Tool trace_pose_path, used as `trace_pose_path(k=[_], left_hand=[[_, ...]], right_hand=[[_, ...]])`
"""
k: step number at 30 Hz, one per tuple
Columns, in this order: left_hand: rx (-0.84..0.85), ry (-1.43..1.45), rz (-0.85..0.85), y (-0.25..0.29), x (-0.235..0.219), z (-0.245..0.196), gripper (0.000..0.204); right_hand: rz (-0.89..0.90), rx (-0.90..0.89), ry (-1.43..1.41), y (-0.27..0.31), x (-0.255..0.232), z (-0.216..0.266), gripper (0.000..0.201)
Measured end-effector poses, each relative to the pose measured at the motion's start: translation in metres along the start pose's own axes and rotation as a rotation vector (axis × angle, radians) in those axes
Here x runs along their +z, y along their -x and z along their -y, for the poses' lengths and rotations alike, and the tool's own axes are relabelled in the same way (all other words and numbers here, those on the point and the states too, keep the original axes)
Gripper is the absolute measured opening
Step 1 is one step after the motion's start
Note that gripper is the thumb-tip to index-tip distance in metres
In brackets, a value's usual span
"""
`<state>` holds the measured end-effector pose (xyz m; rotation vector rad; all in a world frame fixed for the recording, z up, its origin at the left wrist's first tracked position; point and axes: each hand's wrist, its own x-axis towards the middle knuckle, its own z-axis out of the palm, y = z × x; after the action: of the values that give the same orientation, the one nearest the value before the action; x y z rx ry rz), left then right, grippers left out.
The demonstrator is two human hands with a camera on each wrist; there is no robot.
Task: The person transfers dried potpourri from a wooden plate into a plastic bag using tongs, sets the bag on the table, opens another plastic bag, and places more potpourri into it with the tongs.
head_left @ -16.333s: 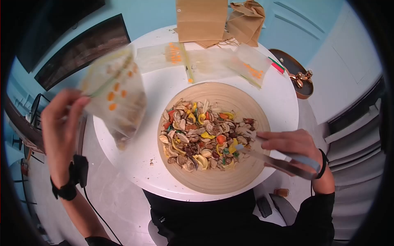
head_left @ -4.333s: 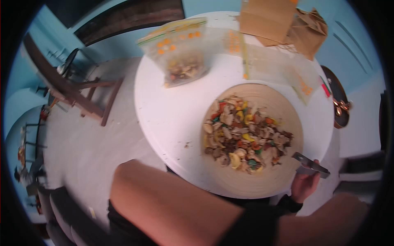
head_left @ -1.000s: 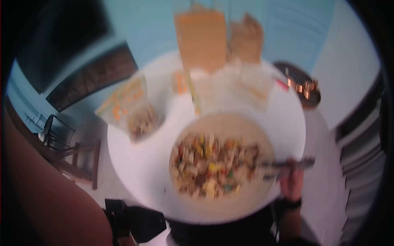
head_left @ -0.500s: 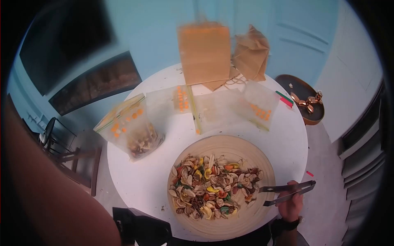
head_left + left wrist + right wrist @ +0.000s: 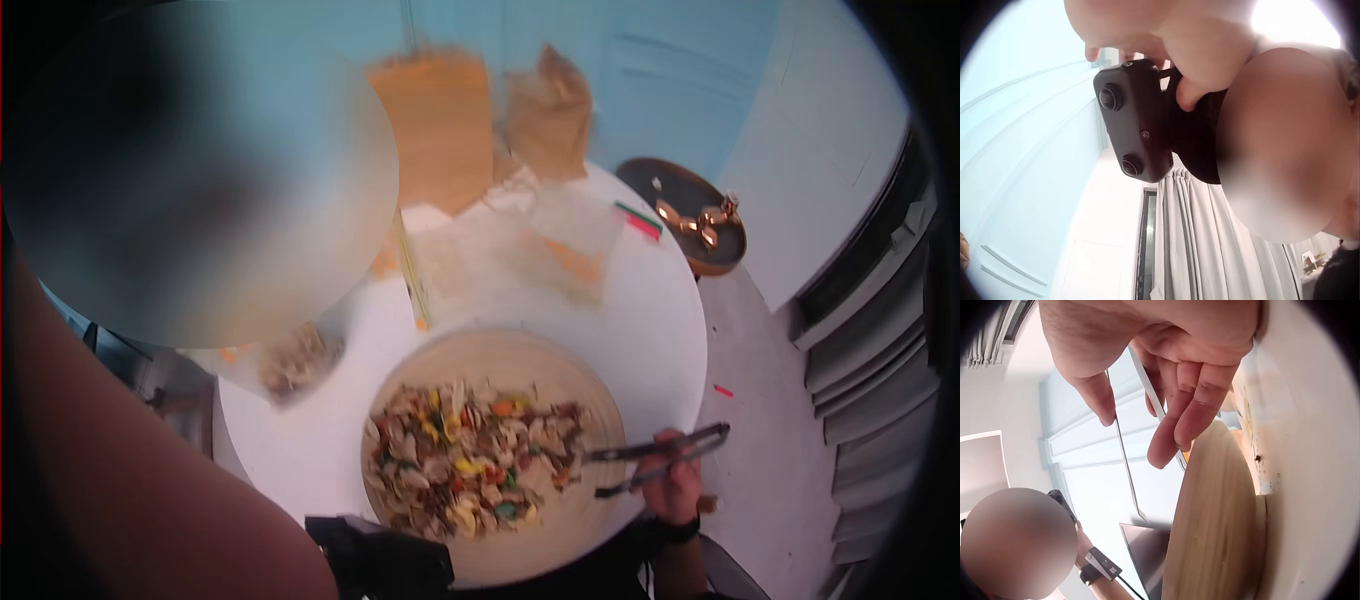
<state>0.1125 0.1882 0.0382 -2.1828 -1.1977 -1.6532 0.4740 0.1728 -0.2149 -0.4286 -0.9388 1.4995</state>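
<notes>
Far paper bags (image 5: 440, 130) and bowl contents (image 5: 470, 460) blurred. Left hand (image 5: 1166, 37) cut by top edge. Filled pouch (image 5: 295, 360) partly hidden.

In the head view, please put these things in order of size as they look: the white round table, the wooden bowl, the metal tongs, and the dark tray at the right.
1. White round table, largest.
2. Wooden bowl.
3 and 4. Metal tongs and dark tray: they look about alike, and the tray lies farther from the camera, so I do not rank them.

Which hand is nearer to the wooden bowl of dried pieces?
The right hand. It holds metal tongs at the wooden bowl rim, tips over the dried pieces. The left hand is raised up at the head-worn camera, away from the bowl.
</notes>
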Motion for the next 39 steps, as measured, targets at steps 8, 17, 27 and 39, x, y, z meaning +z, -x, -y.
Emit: trace_pose_path(k=[8,17,27,39], left_hand=[[-0.109,-0.104,0.068,0.036,-0.024,-0.010,0.053],[-0.101,-0.164,0.023,0.031,-0.031,-0.018,0.055],[-0.978,-0.129,0.374,0.054,0.015,0.159,0.033],[-1.360,-0.228,0.633,0.074,0.081,0.228,0.043]], right_hand=[[-0.002,0.073,0.093,0.002,0.006,0.008,0.057],[0.025,0.055,0.070,-0.005,0.013,0.012,0.050],[-0.003,0.084,0.014,-0.010,0.011,0.008,0.056],[0.058,0.099,-0.116,-0.011,0.011,0.012,0.048]])
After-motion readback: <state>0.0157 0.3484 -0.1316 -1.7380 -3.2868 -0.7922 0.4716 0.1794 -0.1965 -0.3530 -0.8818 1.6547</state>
